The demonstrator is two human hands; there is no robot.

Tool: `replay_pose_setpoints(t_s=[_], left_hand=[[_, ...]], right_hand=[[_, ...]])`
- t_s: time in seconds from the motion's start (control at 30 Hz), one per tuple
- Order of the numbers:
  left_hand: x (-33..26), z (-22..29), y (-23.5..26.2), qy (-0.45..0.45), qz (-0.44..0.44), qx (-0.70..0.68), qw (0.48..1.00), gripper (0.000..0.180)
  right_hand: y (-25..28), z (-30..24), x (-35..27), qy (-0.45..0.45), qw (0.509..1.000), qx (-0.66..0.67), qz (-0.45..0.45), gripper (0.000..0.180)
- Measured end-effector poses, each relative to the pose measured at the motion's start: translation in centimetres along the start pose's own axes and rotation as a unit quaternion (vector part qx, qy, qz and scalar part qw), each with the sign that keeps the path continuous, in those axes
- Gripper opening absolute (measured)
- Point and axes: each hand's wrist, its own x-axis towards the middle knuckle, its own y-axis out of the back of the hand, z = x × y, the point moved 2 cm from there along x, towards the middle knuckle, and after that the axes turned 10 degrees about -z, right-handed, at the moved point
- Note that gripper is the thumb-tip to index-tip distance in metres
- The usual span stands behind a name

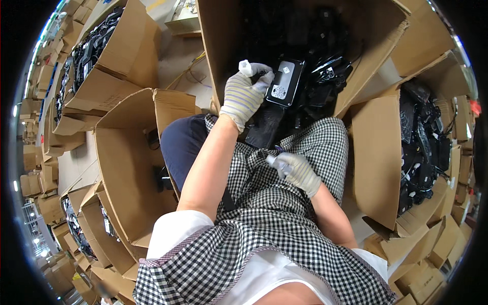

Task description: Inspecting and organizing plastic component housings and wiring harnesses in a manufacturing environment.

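Left hand at a black device inside a carton; right hand above the lap.
The device [285,83] is lying with its silver panel and white labels facing up, on a pile [325,91] of black parts filling the carton [373,58] ahead of the person. The gloved left hand [241,96] is reaching to its left edge, fingers bending; whether they are gripping it cannot be told. A small white piece [245,67] is showing at those fingers. The gloved right hand [300,174] is hanging well apart from the device, fingers curling inward; whether they are holding anything cannot be told. A checked apron [269,229] is covering the person's lap. A left box [129,178] and a right box [376,162] are flanking the person, the latter holding more black parts [422,147].
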Motion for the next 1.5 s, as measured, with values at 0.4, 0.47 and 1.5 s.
replay_pose_setpoints(t_s=[0.4, 0.47, 1.5], left_hand=[[-5.8, -0.3, -4.7, -0.092, -0.210, 0.091, 0.969, 0.059], [-6.5, -0.9, -5.2, -0.066, -0.194, 0.084, 0.975, 0.052], [-9.6, -2.8, -6.6, -0.094, -0.243, 0.347, 0.901, 0.018]], right_hand=[[2.5, -14.3, -2.3, 0.046, 0.961, -0.148, 0.228, 0.036], [2.1, -14.2, -1.9, 0.039, 0.966, -0.135, 0.217, 0.035], [0.8, -7.3, -3.9, -0.079, 0.969, -0.017, 0.233, 0.044]])
